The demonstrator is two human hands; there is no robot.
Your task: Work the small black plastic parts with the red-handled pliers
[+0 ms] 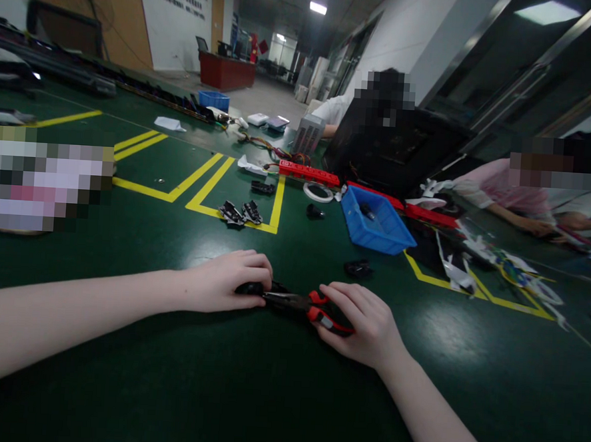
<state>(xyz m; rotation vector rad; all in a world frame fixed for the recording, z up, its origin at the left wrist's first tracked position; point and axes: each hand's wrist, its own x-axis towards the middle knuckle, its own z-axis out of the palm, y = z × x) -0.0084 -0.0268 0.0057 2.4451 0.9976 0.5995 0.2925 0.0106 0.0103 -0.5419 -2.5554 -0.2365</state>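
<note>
My left hand (229, 282) is closed around a small black plastic piece (250, 289), partly hidden by its fingers. In my right hand (362, 322) are needle-nose pliers (290, 301) with red and black handles. Their jaws point left and reach the black piece at my left fingertips; whether they bite on it I cannot tell. Past my hands lie more black parts: one (358, 269) beyond the right hand, a rounded one (315, 212), another (263, 188), and two with jagged outlines (232, 213) on the yellow tape.
A blue plastic bin (377, 231) with a black part inside stands beyond my right hand. Behind it are a red power strip (308, 173), a white ring (318, 193) and a large black panel (380, 149). Cables and white scraps (455, 271) lie right. Other people sit across the table.
</note>
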